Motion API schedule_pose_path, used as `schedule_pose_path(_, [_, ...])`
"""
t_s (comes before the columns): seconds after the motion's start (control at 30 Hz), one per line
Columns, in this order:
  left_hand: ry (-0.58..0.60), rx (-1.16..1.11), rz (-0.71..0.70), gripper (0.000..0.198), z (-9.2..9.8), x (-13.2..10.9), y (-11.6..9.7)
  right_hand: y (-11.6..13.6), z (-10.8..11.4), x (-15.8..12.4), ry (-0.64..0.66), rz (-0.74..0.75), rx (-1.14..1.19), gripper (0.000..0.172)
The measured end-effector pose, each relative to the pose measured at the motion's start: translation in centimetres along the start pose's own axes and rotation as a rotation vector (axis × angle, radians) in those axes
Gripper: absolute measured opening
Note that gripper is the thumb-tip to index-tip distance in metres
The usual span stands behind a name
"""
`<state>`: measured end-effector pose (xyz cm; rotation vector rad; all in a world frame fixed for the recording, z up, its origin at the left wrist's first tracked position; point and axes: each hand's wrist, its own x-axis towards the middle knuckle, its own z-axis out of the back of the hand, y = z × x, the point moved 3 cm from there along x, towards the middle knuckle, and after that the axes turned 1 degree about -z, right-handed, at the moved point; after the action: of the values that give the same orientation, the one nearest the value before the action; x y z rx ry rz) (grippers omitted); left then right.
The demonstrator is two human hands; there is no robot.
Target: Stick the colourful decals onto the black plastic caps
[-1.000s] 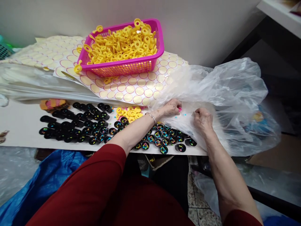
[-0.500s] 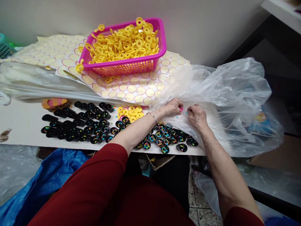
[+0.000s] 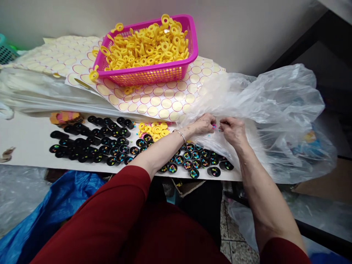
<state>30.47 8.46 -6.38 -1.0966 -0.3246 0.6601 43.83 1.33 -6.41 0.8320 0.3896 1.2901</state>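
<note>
Over the clear plastic bag [image 3: 247,93], my left hand [image 3: 204,124] is closed, with a small pink ring-like piece [image 3: 213,126] at its fingertips. Facing it closely, my right hand [image 3: 233,130] has its thumb and fingers pinched together; what they hold, if anything, is too small to make out. A tiny blue bead [image 3: 209,135] lies on the plastic just below the hands. Nearer my body stand several black cups [image 3: 194,173] with coloured beads inside. My left forearm covers part of these rows.
A pink basket [image 3: 148,75] heaped with yellow ring-shaped pieces [image 3: 145,44] stands behind on sheets of round stickers [image 3: 154,110]. More yellow pieces [image 3: 156,131] lie beyond my left forearm. Further black cups [image 3: 82,143] and an orange-and-pink stack [image 3: 65,118] are at the left.
My hands have come slightly closer together, still pinched over the plastic bag. The whole view has shifted a little. The cups and basket keep their places.
</note>
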Motion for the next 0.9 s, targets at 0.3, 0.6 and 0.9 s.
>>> schedule_pose_path(0.3, [0.003,0.095,-0.020,0.015,-0.1,0.5,0.6,-3.2,0.0,-1.1,0.085,-0.005,-0.139,0.016])
schedule_pose_path(0.6, [0.032,0.109,-0.041,0.015,-0.1,0.5,0.6,-2.5,-0.3,-1.8,0.175,0.097,-0.478,0.025])
schedule_pose_path(0.9, [0.014,0.095,-0.048,0.009,-0.4,0.2,0.5,-0.6,-0.8,-0.2,-0.049,0.126,-0.244,0.011])
